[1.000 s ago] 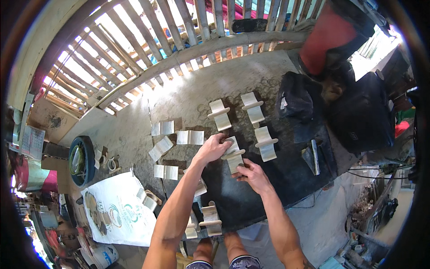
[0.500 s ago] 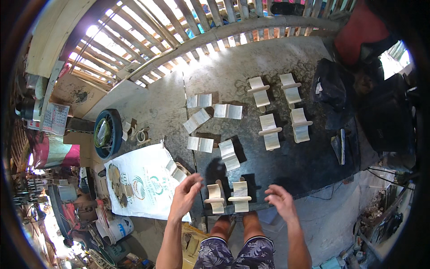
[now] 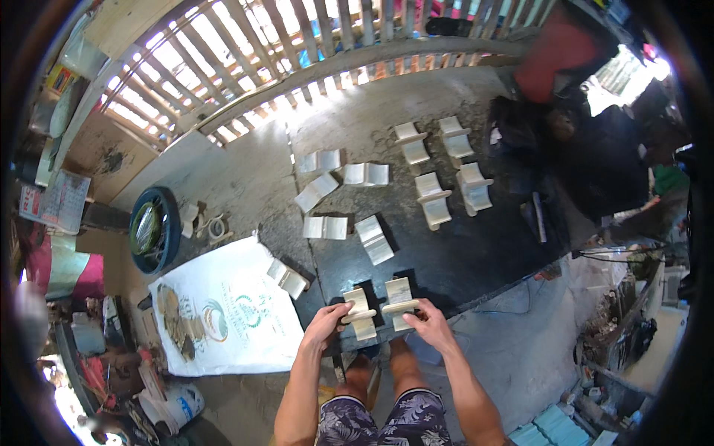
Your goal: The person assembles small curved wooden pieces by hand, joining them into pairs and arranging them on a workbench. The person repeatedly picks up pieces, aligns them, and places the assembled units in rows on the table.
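At the table's near edge stand two pale, wave-shaped pieces, each with a rounded wooden strip across its middle. My left hand (image 3: 324, 327) pinches the end of the strip on the left wavy piece (image 3: 364, 328). My right hand (image 3: 433, 324) grips the strip's right end on the right wavy piece (image 3: 398, 288). Both pieces rest on the dark tabletop (image 3: 476, 260). Farther back lie several wavy pieces with no strip showing on top, among them a tilted one (image 3: 374, 240). Several with strips stand at the back right, one of them nearest (image 3: 433, 211).
A printed white sack (image 3: 223, 327) covers the table's left side, with another wavy piece (image 3: 288, 278) at its edge. Behind it sits a blue basin (image 3: 169, 253). Pale rings (image 3: 217, 229) lie beside the basin. A black bag (image 3: 513, 134) is at the back right, before a slatted wall (image 3: 297, 37).
Both hands have come inward from apart and closed on the strips of the two near pieces. The whole view has shifted slightly.
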Demonstrator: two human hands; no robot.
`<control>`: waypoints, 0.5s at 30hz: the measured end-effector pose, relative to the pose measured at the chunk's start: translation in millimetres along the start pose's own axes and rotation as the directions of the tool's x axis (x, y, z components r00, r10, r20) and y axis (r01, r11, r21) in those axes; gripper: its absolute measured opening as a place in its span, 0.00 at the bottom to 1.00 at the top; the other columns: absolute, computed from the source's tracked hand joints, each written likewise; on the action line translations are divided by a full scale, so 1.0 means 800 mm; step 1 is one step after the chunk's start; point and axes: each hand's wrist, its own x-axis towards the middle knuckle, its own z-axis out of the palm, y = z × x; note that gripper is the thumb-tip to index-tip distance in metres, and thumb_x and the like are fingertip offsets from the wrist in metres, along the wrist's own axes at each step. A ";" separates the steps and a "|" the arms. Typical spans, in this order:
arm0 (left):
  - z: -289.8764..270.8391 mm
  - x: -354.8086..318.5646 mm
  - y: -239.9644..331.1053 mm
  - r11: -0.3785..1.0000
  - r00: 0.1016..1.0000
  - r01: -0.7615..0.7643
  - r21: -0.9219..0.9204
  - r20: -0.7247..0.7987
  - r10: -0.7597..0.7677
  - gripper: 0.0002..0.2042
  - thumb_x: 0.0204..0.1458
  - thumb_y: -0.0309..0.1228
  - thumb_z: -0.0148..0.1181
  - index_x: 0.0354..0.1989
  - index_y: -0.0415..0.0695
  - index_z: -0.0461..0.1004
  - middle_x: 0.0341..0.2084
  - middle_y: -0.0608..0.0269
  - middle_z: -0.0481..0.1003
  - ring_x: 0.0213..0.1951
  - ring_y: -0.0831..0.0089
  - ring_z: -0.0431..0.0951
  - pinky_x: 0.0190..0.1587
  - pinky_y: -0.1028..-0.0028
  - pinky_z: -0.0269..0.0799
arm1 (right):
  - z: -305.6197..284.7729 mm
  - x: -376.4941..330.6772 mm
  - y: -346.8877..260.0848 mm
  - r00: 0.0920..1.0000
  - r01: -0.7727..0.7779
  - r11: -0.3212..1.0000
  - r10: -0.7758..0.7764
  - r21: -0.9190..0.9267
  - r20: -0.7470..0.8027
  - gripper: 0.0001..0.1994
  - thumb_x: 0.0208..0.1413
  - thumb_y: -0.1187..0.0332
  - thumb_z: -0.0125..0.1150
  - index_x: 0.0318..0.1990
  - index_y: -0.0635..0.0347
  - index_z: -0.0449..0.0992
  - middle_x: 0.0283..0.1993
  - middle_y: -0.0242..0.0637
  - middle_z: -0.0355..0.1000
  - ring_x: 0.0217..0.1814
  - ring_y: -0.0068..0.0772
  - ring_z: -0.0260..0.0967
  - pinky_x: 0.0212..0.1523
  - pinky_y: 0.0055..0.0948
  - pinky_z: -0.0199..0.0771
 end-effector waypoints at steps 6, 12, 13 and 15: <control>0.008 0.013 0.002 0.994 0.998 -0.006 -0.110 0.056 0.012 0.15 0.63 0.39 0.67 0.48 0.39 0.83 0.35 0.70 0.79 0.29 0.83 0.71 0.30 0.80 0.65 | 0.002 0.013 0.000 0.998 -0.063 0.995 0.061 0.080 0.020 0.13 0.62 0.66 0.69 0.48 0.66 0.82 0.43 0.30 0.76 0.44 0.21 0.71 0.47 0.27 0.73; 0.012 0.015 -0.005 0.991 0.998 -0.043 -0.130 0.039 0.048 0.12 0.62 0.36 0.66 0.45 0.39 0.83 0.29 0.72 0.78 0.24 0.85 0.69 0.26 0.83 0.64 | -0.010 0.017 -0.012 0.995 -0.058 0.994 0.050 0.095 0.091 0.14 0.62 0.67 0.70 0.51 0.65 0.82 0.47 0.31 0.80 0.47 0.19 0.73 0.50 0.25 0.74; 0.015 0.015 -0.005 0.992 0.998 -0.043 -0.122 0.048 0.049 0.12 0.62 0.36 0.66 0.45 0.39 0.83 0.28 0.72 0.78 0.23 0.86 0.69 0.25 0.83 0.63 | -0.015 0.016 -0.014 0.993 -0.057 0.991 0.045 0.120 0.107 0.15 0.62 0.68 0.70 0.53 0.65 0.82 0.48 0.32 0.81 0.48 0.19 0.73 0.51 0.25 0.74; 0.023 0.015 -0.003 0.993 0.997 -0.047 -0.108 0.062 0.054 0.12 0.62 0.36 0.66 0.45 0.39 0.83 0.26 0.72 0.77 0.21 0.86 0.67 0.23 0.84 0.61 | -0.033 0.010 -0.019 0.992 -0.086 0.980 0.067 0.180 0.108 0.17 0.62 0.68 0.69 0.56 0.64 0.82 0.50 0.32 0.81 0.50 0.19 0.73 0.53 0.24 0.74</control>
